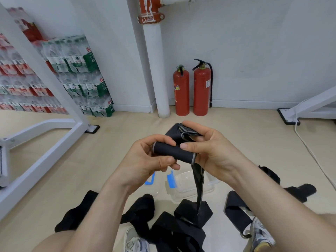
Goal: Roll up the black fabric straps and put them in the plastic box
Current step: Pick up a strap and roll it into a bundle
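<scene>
Strap (173,153) is sitting half-rolled in the air above the box (187,186), left hand (147,160) pinching one roll end, right hand (209,151) gripping the other. Fabric is looking soft, light, limp; roll likely unwinding unless pinched across its turns. Tail (198,180) is dangling over the box.

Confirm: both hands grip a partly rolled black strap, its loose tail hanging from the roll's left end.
No. The head view shows the loose tail hanging from the right end of the roll, by the right hand. The left hand grips the roll too.
</scene>
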{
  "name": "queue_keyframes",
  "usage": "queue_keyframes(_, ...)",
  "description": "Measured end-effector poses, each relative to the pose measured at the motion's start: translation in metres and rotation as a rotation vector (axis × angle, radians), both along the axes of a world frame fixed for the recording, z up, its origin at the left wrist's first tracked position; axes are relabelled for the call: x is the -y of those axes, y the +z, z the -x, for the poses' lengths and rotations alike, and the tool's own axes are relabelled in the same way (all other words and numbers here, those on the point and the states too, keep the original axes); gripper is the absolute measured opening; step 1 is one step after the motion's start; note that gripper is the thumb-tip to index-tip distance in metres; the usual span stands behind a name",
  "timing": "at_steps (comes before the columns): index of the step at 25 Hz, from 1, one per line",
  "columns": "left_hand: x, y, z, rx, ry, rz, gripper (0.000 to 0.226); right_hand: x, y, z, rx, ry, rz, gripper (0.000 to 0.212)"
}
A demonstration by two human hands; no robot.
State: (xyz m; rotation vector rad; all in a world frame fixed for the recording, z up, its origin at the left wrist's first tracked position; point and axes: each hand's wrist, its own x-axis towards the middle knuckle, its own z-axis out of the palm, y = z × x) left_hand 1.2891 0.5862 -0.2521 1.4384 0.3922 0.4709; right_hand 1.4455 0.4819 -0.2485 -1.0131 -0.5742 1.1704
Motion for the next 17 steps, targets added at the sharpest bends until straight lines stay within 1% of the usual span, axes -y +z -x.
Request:
queue_keyframes(3, -0.0013, -0.0005, -0.0005, -0.016, -0.005, -0.02, 0.023, -0.0008, -0.0026, 0.0003, 0.011, -0.056, -0.013, 0.062)
queue_keyframes(5, -0.0015, -0.002, 0.0001, -0.04, -0.002, -0.038, 0.032, -0.0009, -0.0036, -0.0015, 0.026, -0.118, -0.043, 0.066)
queue_keyframes(6, -0.001, -0.0014, 0.0004, -0.063, 0.016, -0.047, 0.032, -0.0003, -0.0034, -0.0025, 0.046, -0.147, -0.054, 0.067)
queue_keyframes(8, 0.001, 0.0007, 0.0004, -0.086, 0.055, -0.065, 0.015, 0.0005, -0.0035, -0.0035, 0.092, -0.192, -0.053, 0.069)
queue_keyframes(11, 0.0054, 0.0028, -0.0026, -0.095, 0.103, -0.095, 0.009, -0.0003, -0.0032, -0.0038, 0.095, -0.229, -0.051, 0.069)
queue_keyframes(14, 0.0074, 0.0018, -0.0052, -0.099, 0.169, -0.13, 0.023, 0.0005, 0.0, -0.0072, 0.081, -0.249, -0.058, 0.066)
queue_keyframes(17, 0.0064, -0.0006, -0.0077, -0.101, 0.192, -0.181, 0.027, 0.0018, 0.0013, -0.0045, 0.155, -0.226, -0.059, 0.064)
